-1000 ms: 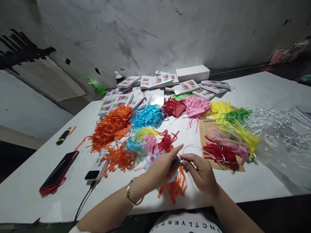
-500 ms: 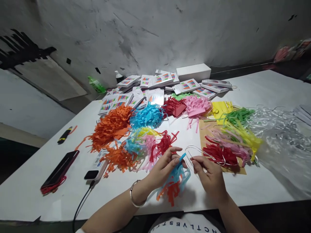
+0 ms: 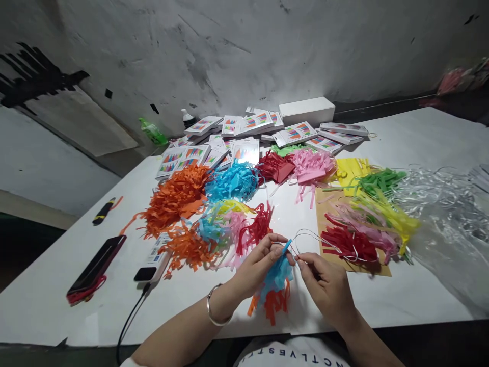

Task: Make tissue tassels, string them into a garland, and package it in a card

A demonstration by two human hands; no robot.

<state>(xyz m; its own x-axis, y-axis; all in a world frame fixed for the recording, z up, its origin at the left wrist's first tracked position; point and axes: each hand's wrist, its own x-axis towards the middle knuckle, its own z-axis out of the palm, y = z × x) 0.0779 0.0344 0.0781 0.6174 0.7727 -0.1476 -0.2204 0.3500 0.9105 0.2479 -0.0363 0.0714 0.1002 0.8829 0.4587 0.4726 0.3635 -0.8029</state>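
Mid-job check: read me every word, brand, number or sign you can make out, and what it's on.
"NCTLVEST": upside down on the white shirt; roughly read, and the word may run on out of sight.
Too small to read: the print on the flat boxes.
Too small and blurred: the label on the white device.
No other text can be read.

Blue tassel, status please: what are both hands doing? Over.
Left hand holding blue tassel, top poking up. Right hand pinching white string. Orange fringe just below; nothing visibly blocking either hand.
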